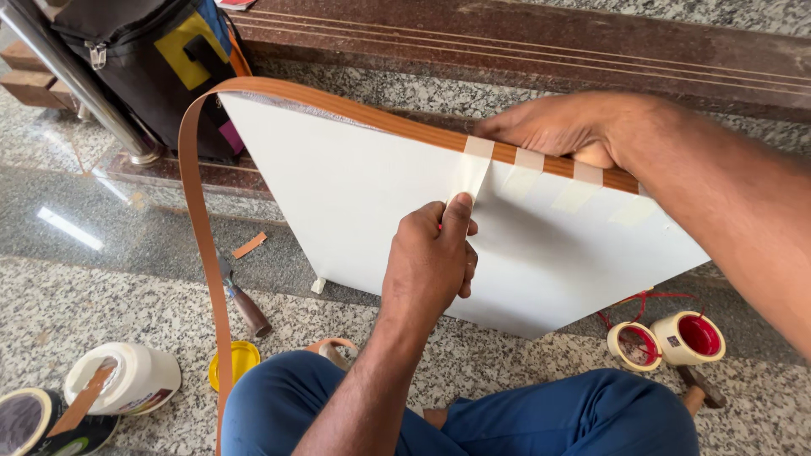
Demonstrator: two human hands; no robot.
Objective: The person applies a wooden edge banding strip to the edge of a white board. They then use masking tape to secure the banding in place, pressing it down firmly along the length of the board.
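A white board (355,203) stands on edge on the stone floor in front of my blue-trousered legs. A brown wood-grain edge band (380,118) runs along its top edge and hangs loose down the left side. Three strips of pale masking tape (473,165) cross the band onto the board's face. My left hand (431,257) presses its thumb on the lower end of the leftmost strip. My right hand (562,127) reaches over the top edge and grips the band against the board.
Two masking tape rolls with red cores (667,339) lie at the right. A white glue bottle (127,380), a yellow lid (241,359), a tool with a brown handle (245,304) and a black bag (156,63) are at the left. A stone step runs behind.
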